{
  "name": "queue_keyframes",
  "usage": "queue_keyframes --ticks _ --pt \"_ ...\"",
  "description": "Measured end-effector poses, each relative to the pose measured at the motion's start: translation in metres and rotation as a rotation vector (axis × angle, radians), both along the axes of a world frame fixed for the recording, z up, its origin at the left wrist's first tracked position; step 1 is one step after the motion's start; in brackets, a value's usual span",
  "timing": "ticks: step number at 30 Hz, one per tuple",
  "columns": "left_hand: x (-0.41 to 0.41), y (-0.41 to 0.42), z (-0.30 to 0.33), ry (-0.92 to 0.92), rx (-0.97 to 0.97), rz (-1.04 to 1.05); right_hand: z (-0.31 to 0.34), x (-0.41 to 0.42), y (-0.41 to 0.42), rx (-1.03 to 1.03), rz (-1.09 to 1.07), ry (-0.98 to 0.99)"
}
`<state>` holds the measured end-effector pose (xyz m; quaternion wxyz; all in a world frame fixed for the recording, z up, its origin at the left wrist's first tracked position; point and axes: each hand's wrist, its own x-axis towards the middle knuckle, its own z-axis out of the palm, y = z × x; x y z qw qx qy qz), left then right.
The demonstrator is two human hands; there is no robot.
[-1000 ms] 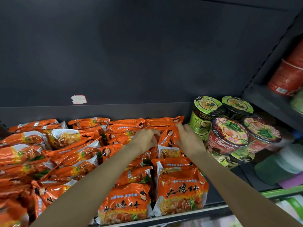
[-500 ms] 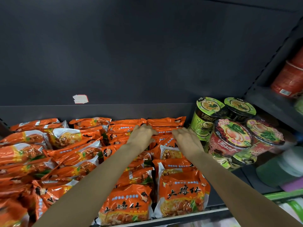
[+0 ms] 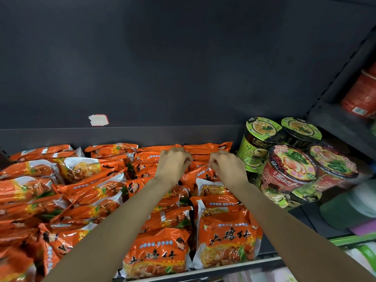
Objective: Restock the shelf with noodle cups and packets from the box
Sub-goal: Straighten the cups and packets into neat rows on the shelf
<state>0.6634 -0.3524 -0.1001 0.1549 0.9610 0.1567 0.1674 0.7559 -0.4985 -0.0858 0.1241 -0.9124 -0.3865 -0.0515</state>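
Reaching: left hand [image 3: 173, 162] and right hand [image 3: 226, 166] are curling fingers onto orange packets [image 3: 205, 157], mid-frame; a firm hold is unclear.
Risking: piled packets are sliding toward the noodle cups [image 3: 289, 169], centre right.

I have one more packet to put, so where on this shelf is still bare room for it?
Bare shelf floor shows only in the strip between the front right packet and the stacked noodle cups. Left of that, orange packets overlap everywhere. Both hands reach among the back packets.
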Motion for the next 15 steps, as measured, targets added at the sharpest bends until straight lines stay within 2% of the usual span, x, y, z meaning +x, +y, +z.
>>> queue_keyframes --ticks 3,10,12,15 --pt "-0.002 0.001 0.000 0.047 -0.040 -0.006 -0.004 -0.001 -0.004 0.075 -0.061 0.078" --pt "-0.008 -0.002 0.006 0.151 -0.042 -0.073 -0.009 0.005 -0.023 -0.147 -0.093 0.060" --pt "-0.015 -0.005 0.003 0.120 -0.002 -0.101 -0.010 0.004 -0.025 -0.158 -0.054 0.012" --pt "-0.024 -0.011 0.001 0.000 0.001 -0.132 -0.010 -0.004 -0.030 -0.039 0.065 -0.106"
